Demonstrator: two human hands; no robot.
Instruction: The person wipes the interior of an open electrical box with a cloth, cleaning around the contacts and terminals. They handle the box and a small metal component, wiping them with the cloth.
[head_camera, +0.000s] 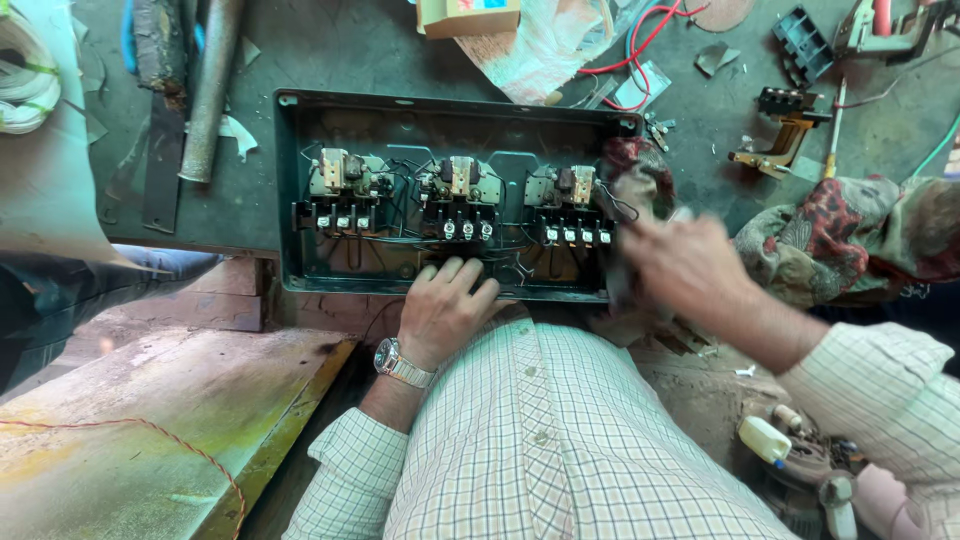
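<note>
A dark green metal electrical box (300, 190) lies open on the workbench, with three contactor units wired inside it (458, 195). My left hand (445, 305) rests on the box's near rim, fingers curled over the edge, a watch on the wrist. My right hand (690, 265) is blurred at the box's right end and holds a red patterned rag (632, 170) against the right inside wall. The rag's far part (850, 235) trails off to the right over the bench.
A metal pipe (210, 90) and a dark flat bar lie at the back left. Red wires (650, 40), a cardboard box (468, 15), plastic wrap and small parts lie behind the box. A worn wooden plank (150, 420) sits lower left. A white bottle (765, 438) sits lower right.
</note>
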